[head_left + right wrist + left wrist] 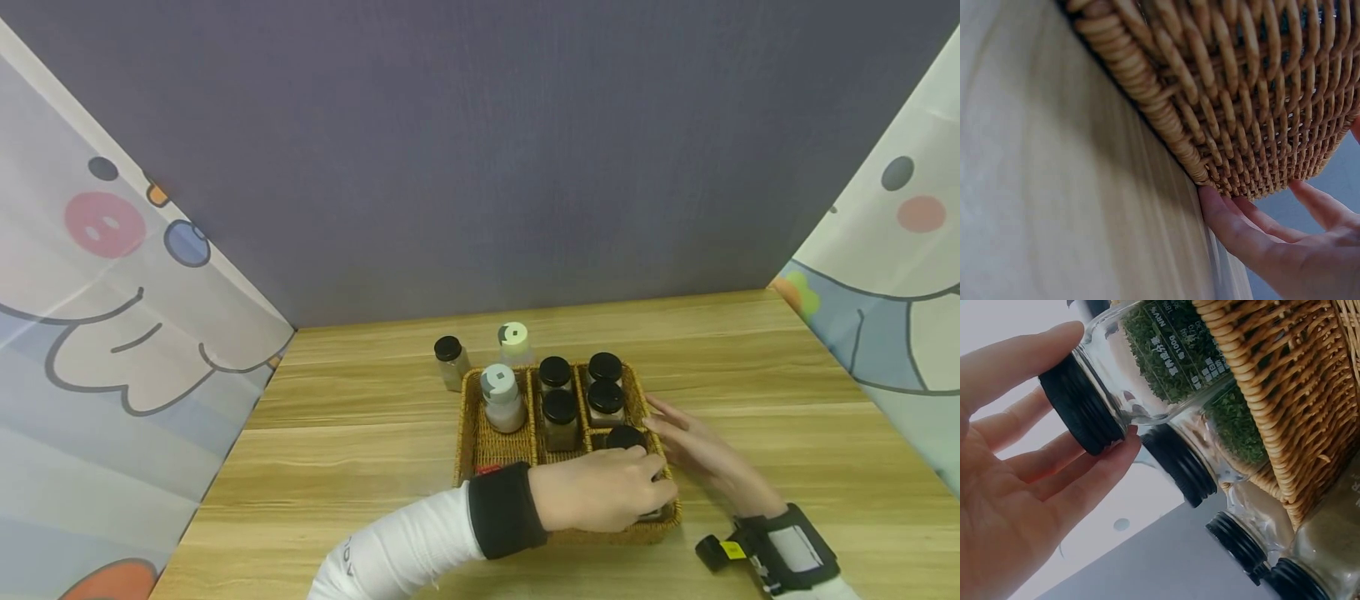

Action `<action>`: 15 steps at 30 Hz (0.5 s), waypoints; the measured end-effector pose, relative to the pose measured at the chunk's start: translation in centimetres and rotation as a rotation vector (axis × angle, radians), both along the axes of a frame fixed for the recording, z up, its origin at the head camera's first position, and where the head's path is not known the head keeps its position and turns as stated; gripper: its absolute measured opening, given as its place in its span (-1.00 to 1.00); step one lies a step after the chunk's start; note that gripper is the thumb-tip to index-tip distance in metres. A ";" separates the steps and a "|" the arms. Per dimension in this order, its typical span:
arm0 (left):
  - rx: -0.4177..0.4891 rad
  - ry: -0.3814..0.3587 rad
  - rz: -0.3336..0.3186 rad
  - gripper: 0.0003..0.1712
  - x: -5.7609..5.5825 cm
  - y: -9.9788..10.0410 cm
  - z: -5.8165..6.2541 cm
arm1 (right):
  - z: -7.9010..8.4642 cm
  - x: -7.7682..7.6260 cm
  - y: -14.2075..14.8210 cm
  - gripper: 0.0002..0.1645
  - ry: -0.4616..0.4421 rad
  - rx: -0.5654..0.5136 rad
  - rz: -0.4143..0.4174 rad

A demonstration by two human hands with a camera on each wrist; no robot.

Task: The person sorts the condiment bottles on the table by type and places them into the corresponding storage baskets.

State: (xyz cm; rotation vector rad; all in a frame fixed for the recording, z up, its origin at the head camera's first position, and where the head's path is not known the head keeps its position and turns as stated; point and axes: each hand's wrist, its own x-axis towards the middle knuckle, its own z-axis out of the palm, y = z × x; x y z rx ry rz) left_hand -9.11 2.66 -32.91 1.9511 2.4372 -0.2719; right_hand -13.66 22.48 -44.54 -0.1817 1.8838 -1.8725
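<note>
In the left wrist view, my left hand (1016, 469) pinches the black lid of a clear jar of dried green herbs (1166, 356) between thumb and fingers. A second herb jar (1235, 428) with a black lid stands beside it. Seen from the head, the left hand (607, 492) reaches across the wicker basket (459, 433) to its front right compartment and mostly hides the held jar. My right hand (705, 458) lies along the basket's right side; in the right wrist view its extended fingertips touch the wicker wall (1260, 112).
Black-lidded jars (560, 417) fill other compartments, and a white-capped bottle (502, 400) stands in the left one near a small red item (489, 469). Behind the basket are a black-lidded jar (452, 364) and another white-capped bottle (514, 342). A grey panel (525, 167) borders the wooden table (360, 450).
</note>
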 end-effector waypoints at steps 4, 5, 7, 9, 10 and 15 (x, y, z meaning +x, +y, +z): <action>0.000 0.011 -0.003 -0.71 0.0 0.1 -0.4 | 0.0 0.0 0.0 -0.17 0.003 0.004 -0.002; -0.003 0.011 0.000 -0.71 0.0 0.1 -0.4 | 0.0 0.0 0.0 -0.17 0.000 0.004 -0.005; -0.015 0.008 0.010 -0.70 0.0 0.1 -0.6 | 0.0 0.0 0.0 -0.16 -0.009 0.004 -0.013; -0.027 0.012 0.019 -0.69 0.1 0.1 -0.7 | 0.0 0.0 -0.1 -0.16 -0.012 0.004 -0.018; -0.035 0.016 0.023 -0.68 0.2 0.1 -0.7 | 0.0 0.0 -0.1 -0.16 -0.017 0.004 -0.022; -0.054 0.047 0.029 -0.65 0.3 0.2 -1.0 | 0.0 0.0 0.0 -0.15 -0.025 0.005 -0.027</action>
